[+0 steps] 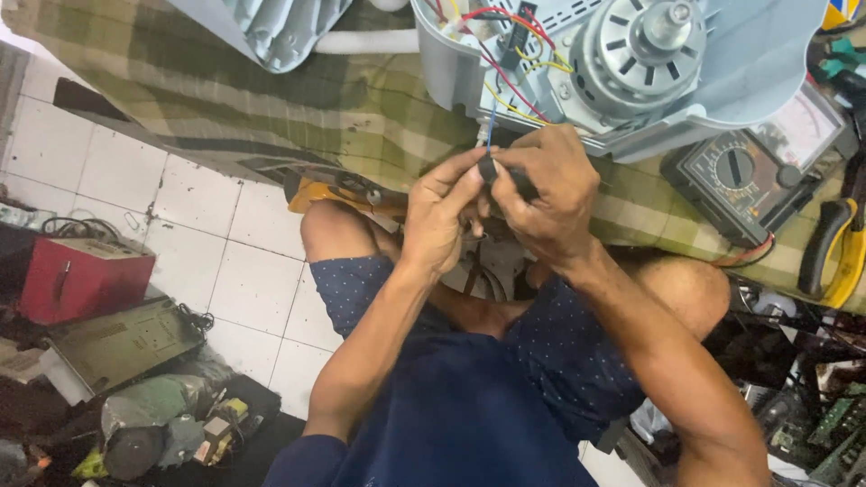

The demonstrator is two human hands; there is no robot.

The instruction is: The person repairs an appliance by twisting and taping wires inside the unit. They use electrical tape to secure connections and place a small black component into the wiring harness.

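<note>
My left hand [444,215] and my right hand [545,191] meet just below an opened grey appliance housing [722,81] that holds a round electric motor [636,45] and red, yellow and blue wires [505,77]. Both hands pinch a small black part [488,169] at the end of a blue wire [490,131] that hangs from the housing. My fingers hide most of the part. The housing rests on a green plaid cloth [271,99] over a low table, above my bare knees.
An analog multimeter [749,171] lies on the cloth at the right, with yellow-handled pliers [834,248] beside it. An orange-handled tool [329,192] lies near my left knee. A red box [81,275], a motor and scrap parts crowd the tiled floor at the left. Circuit boards lie at the lower right.
</note>
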